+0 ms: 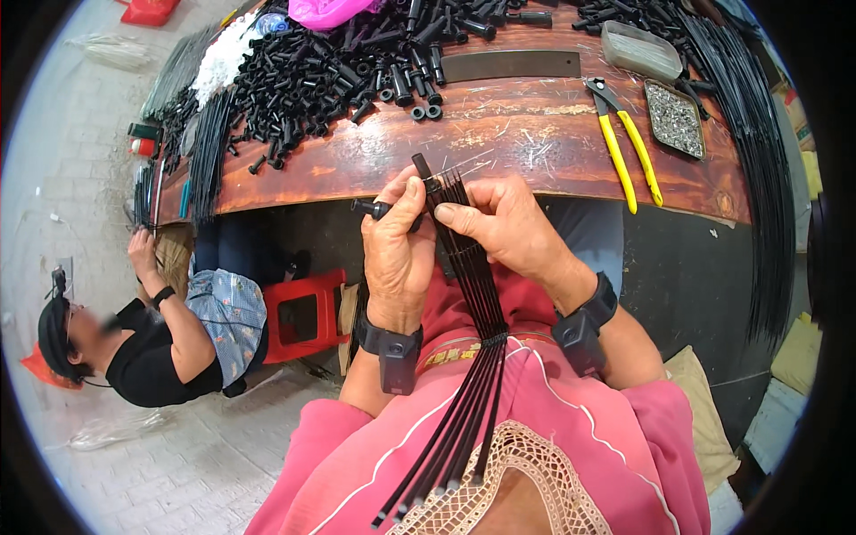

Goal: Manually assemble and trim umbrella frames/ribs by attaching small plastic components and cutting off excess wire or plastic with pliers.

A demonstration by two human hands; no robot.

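Note:
My left hand [397, 245] is closed round a black tubular plastic fitting [422, 167], thumb pressed against its side. A second black piece [367, 209] sticks out to the left between its fingers. From the fitting, a bundle of thin black ribs [474, 285], like umbrella ribs, hangs down over my lap, gathered at a joint and fanning out below. My right hand [508, 223] pinches the ribs near their upper ends between thumb and fingers. Thin bright wire [473, 164] juts out past the rib tips; my fingers hide where it enters.
On the wooden table [357, 165] lie yellow-handled pliers [624, 147], a tin of small metal bits [675, 120], a clear box [640, 49], a metal strip [510, 65] and piled black fittings [303, 85]. Long black ribs [758, 160] overhang the right end. A co-worker [169, 334] sits left, near a red stool [303, 316].

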